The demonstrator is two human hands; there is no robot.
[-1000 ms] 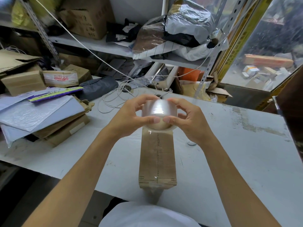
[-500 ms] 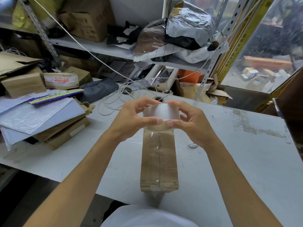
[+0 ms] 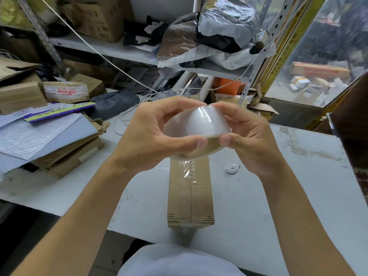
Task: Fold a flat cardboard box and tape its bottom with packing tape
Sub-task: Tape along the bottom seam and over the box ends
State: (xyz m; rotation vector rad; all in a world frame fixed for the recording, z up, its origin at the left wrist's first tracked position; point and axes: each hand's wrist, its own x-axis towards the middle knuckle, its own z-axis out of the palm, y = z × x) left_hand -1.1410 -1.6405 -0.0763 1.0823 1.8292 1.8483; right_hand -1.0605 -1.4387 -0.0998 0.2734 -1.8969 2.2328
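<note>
Both hands have lifted the packing tape roll (image 3: pixel 197 126) a little and tipped it, so the film between roll and box now looks wrinkled and slack near the far end. The left hand (image 3: pixel 153 134) and the right hand (image 3: pixel 249 136) each grip the roll, thumbs meeting on its near edge, fingers curled over the top. The cardboard box (image 3: pixel 190 196) stands folded on the white table (image 3: pixel 298 196), bottom up, directly below the roll, with a clear tape strip (image 3: pixel 189 170) running along its centre seam and over the near edge. Judging by this, the seam is covered and the likely next step is tearing the tape free.
</note>
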